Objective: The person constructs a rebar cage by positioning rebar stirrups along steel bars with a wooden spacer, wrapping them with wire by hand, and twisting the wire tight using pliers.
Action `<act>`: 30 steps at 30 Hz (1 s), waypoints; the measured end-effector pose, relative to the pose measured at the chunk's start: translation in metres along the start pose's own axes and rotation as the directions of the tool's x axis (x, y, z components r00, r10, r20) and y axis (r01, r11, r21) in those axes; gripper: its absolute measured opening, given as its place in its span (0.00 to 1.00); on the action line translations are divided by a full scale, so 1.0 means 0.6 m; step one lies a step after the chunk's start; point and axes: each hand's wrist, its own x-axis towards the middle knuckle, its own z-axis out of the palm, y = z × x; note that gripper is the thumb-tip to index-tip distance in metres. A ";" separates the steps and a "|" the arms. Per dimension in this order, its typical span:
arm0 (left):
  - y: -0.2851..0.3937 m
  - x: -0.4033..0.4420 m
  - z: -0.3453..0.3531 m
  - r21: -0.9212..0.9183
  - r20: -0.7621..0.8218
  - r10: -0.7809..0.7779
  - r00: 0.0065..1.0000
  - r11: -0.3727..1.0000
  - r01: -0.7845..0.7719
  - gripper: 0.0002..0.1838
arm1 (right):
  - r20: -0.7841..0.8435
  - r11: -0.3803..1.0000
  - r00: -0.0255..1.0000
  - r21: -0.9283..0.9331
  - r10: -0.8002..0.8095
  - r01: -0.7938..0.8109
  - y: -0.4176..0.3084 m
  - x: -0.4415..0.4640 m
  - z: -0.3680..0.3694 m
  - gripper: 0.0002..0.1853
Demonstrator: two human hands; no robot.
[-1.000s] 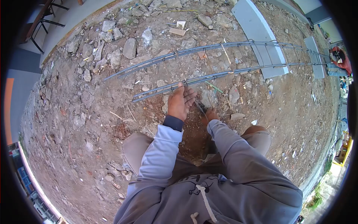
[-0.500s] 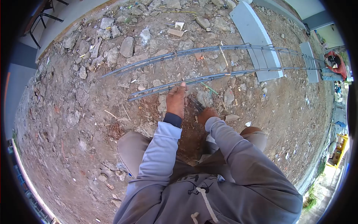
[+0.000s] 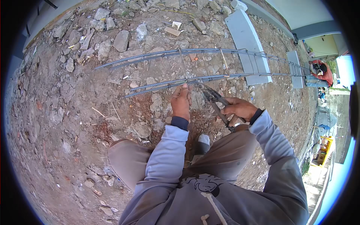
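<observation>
A long rebar cage (image 3: pixel 210 78) of ribbed bars and thin stirrups stretches across the ground in front of me. My left hand (image 3: pixel 181 103) is closed, its fingertips pinching the lower bars near a stirrup; whether a thin wire is also between them is too small to tell. In my right hand (image 3: pixel 240 108) are dark metal pincers (image 3: pixel 214 98), gripped by the handles. Their head points up and left, close to the lower bars just right of my left fingertips. Whether the jaws touch anything is unclear.
Two grey boards (image 3: pixel 249 45) (image 3: pixel 295 67) lie beneath the cage. At its far right end a person in a red top (image 3: pixel 325 73) crouches. Stones (image 3: pixel 121 41) and rubble cover the ground, and a yellow object (image 3: pixel 327 150) stands at the right.
My right hand has lifted the pincers up and to the right, bringing their head to the lower bars. The left hand stays at the bars. The view has shifted slightly.
</observation>
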 end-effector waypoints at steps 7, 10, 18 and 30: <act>-0.002 -0.004 -0.001 -0.013 -0.001 -0.004 1.000 1.000 0.004 0.11 | -0.222 0.652 0.922 -0.757 -0.317 0.042 -0.058 -0.026 0.041 0.37; 0.001 -0.005 -0.002 -0.008 0.000 0.011 1.000 1.000 -0.011 0.12 | -0.210 0.564 0.903 -0.825 -0.375 0.043 -0.070 -0.032 0.045 0.36; 0.002 -0.008 -0.002 -0.040 0.046 0.025 0.999 0.999 -0.023 0.11 | -0.163 0.391 0.855 -0.919 -0.492 0.049 -0.076 -0.033 0.042 0.35; -0.003 -0.013 -0.010 -0.041 0.036 -0.078 0.996 0.996 0.080 0.17 | -0.157 0.539 0.922 -0.840 -0.353 0.062 -0.063 -0.025 0.063 0.18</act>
